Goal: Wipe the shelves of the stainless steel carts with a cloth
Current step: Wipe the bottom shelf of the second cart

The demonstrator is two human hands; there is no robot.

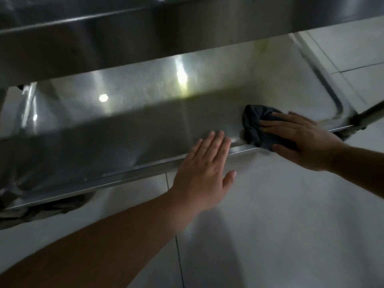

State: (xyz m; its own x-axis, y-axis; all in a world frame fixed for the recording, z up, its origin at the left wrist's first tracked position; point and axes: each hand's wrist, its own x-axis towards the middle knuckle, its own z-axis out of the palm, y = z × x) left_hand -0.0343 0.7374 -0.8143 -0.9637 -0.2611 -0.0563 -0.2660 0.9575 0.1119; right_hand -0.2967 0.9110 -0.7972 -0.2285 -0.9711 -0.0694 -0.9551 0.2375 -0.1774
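Steel fills most of the view: a lower cart shelf (124,125) with a raised front rim (133,170), and above it the dim underside of an upper shelf (104,42). Bright spots of reflected light sit on the far half of the lower shelf, while its near half lies in shadow.

A dark grey cloth (254,126) lies bunched on the lower shelf, close to the front rim and toward the shelf's right end. The right hand (299,138) presses down on it, fingers spread flat over the top and the thumb curled under the cloth's near edge at the rim, so the cloth is pinned rather than balled in a fist.

The left hand (204,170) rests palm down across the same front rim, just left of the cloth and not touching it. Its fingers are straight and close together, reaching onto the shelf surface, with the thumb out to the side over the floor; it grips nothing.

A slanted cart leg (369,115) meets the shelf's right corner. Pale floor tiles (270,225) lie below the rim and beyond the shelf's right end.
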